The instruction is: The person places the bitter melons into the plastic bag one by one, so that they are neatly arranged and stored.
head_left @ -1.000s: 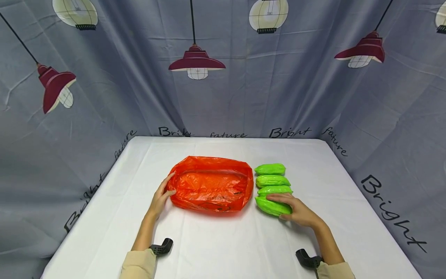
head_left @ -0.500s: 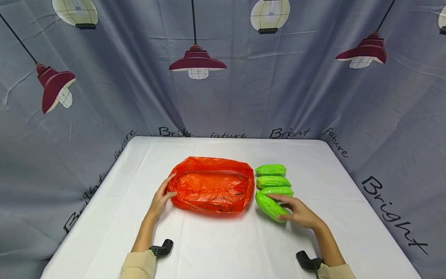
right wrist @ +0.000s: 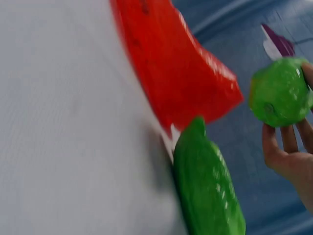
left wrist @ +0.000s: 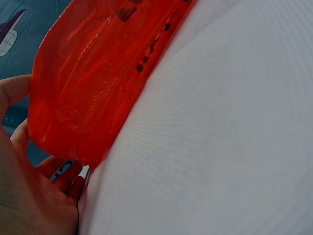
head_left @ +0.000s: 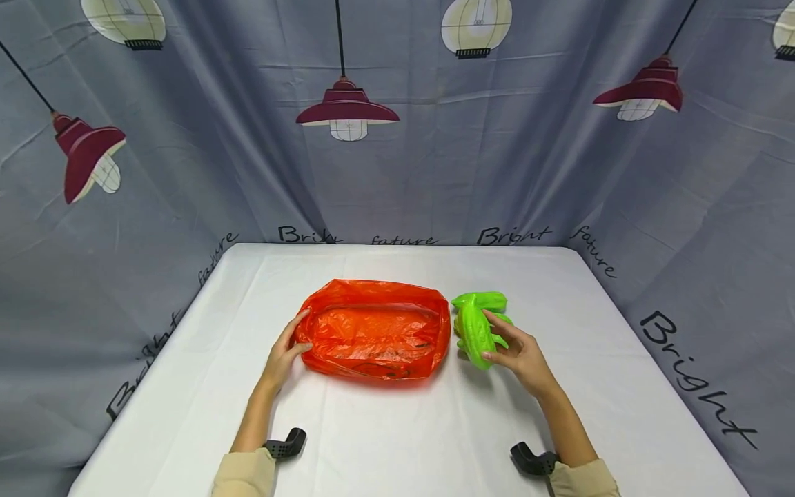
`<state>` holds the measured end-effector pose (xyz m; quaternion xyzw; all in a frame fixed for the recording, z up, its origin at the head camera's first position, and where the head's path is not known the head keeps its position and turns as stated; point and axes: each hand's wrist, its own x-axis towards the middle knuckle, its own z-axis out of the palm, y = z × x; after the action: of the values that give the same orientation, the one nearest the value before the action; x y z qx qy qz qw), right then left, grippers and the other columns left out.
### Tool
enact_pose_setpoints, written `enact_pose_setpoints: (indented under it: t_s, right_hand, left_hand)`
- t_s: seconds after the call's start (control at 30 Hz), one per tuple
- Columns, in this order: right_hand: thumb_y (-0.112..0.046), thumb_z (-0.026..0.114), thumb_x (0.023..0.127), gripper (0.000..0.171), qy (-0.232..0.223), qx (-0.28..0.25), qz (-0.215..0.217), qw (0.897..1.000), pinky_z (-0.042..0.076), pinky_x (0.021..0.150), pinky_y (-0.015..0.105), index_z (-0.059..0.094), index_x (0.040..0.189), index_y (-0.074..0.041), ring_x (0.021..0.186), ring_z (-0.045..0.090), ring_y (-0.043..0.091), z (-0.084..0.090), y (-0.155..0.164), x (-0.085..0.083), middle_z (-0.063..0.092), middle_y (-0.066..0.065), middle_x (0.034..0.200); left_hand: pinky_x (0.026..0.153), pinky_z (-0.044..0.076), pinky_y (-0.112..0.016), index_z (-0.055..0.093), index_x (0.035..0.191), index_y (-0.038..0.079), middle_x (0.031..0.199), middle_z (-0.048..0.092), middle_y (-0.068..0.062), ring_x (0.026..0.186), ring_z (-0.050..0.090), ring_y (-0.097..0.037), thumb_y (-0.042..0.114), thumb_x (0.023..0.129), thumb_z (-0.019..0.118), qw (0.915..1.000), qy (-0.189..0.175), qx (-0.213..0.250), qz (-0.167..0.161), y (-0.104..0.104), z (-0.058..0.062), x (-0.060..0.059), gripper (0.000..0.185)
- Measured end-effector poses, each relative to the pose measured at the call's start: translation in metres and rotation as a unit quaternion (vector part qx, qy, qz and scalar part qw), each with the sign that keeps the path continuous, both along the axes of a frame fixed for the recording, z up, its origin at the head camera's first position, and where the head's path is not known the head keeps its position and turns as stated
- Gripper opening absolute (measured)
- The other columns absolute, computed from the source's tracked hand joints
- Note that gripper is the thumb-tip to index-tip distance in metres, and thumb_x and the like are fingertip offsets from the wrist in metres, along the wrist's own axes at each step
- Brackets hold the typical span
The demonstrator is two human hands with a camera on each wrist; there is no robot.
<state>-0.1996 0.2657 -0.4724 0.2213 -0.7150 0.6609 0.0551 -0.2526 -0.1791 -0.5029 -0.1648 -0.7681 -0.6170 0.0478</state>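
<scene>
A red plastic bag lies on the white table with its mouth spread wide. My left hand holds its left edge, thumb and fingers spread around that end; the left wrist view shows the fingers at the bag's lower corner. My right hand grips a bright green bitter melon between thumb and fingertips, raised above the others and turned lengthwise. In the right wrist view the held bitter melon shows end-on, clear of the table. Other bitter melons, like the far one, lie beneath, partly hidden.
White cloth covers the table, and a grey-blue curtain printed with lamps and lettering hangs behind and at both sides. A black wrist camera mount sits on each forearm. Another bitter melon lies near the bag in the right wrist view.
My right hand has lifted the nearest bitter melon, turned it lengthwise and carried it away from me over the other ones. The left hand and the bag stay in place.
</scene>
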Motion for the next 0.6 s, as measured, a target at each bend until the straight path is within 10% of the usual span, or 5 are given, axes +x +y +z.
enact_pose_setpoints:
  t_s: [0.6]
  right_hand:
    - [0.01,0.068,0.076,0.069,-0.006,-0.105,-0.096,0.99,0.05,0.079,0.022,0.042,0.138,-0.005,0.106,0.049,0.024,0.039,-0.073,-0.014,0.045,0.01,0.132]
  left_hand:
    - [0.104,0.016,-0.019,0.034,0.141,0.0,0.147,0.027,-0.017,0.136,0.017,-0.033,-0.002,0.085,0.055,1.0,0.007,-0.001,-0.003,-0.001,0.0,0.001,0.06]
